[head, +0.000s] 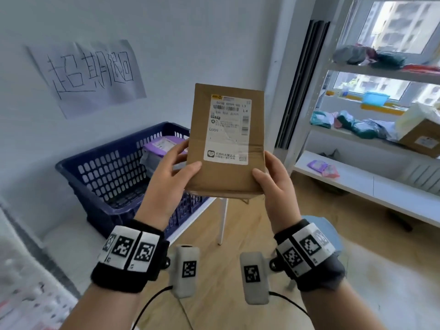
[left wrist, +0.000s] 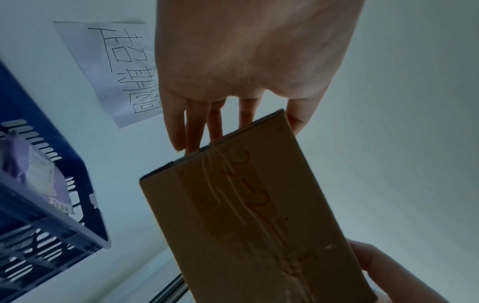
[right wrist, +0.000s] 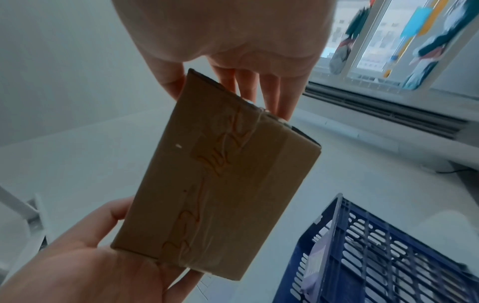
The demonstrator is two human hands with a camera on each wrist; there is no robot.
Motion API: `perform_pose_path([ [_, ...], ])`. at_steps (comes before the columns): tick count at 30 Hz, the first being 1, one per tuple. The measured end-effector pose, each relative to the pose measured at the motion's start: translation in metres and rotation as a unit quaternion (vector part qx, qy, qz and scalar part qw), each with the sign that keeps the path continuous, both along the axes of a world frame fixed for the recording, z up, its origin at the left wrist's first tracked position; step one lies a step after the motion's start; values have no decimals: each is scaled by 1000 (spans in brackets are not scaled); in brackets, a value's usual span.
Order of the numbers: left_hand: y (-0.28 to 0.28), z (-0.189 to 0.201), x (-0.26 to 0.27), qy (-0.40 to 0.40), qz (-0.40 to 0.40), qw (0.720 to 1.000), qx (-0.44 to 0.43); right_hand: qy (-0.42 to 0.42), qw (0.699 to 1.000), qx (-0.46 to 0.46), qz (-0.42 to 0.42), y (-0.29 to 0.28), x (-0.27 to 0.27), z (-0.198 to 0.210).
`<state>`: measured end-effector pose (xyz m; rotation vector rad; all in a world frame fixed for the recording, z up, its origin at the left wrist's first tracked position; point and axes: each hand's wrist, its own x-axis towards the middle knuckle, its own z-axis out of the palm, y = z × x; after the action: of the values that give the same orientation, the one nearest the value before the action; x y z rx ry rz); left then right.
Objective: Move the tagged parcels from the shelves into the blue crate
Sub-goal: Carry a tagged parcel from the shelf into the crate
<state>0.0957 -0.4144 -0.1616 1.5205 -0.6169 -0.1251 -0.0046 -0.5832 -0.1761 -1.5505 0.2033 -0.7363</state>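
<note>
- The cardboard parcel (head: 226,141) is held up in the air in front of the person, label side toward the head camera, between the blue crate (head: 100,177) at the left and the shelves (head: 371,129) at the right; it touches neither.
- The left hand (head: 166,177) grips its lower left edge, thumb across the front face and fingers (left wrist: 197,125) behind the back.
- The right hand (head: 276,184) grips the lower right edge the same way, thumb in front, fingers (right wrist: 269,92) behind.
- The box looks stiff and flat, with sharp corners and taped seams; being small and carried at the fingertips, it is probably light.
- The tape and the glossy shipping label (head: 229,129) may be slick, so bare cardboard at the side edges seems the surer hold.
- A purple mailer (head: 164,145) already lies in the crate; this rigid box could probably be laid flat beside it or on it without harm.
</note>
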Motion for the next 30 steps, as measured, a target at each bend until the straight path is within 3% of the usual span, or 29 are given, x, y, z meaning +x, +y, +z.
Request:
perform_pose_path([
  [7, -39, -6, 64, 13, 56, 998, -1, 18, 998, 12, 57, -50, 88, -3],
  [17, -104, -2, 131, 0, 230, 973, -17, 19, 976, -22, 216, -128, 216, 15],
  [24, -92, -5, 153, 23, 350, 936, -11, 37, 944, -42, 325, -116, 284, 8],
  [30, -72, -8, 187, 37, 391, 920, 9, 42, 932, -40, 359, -95, 332, 0],
])
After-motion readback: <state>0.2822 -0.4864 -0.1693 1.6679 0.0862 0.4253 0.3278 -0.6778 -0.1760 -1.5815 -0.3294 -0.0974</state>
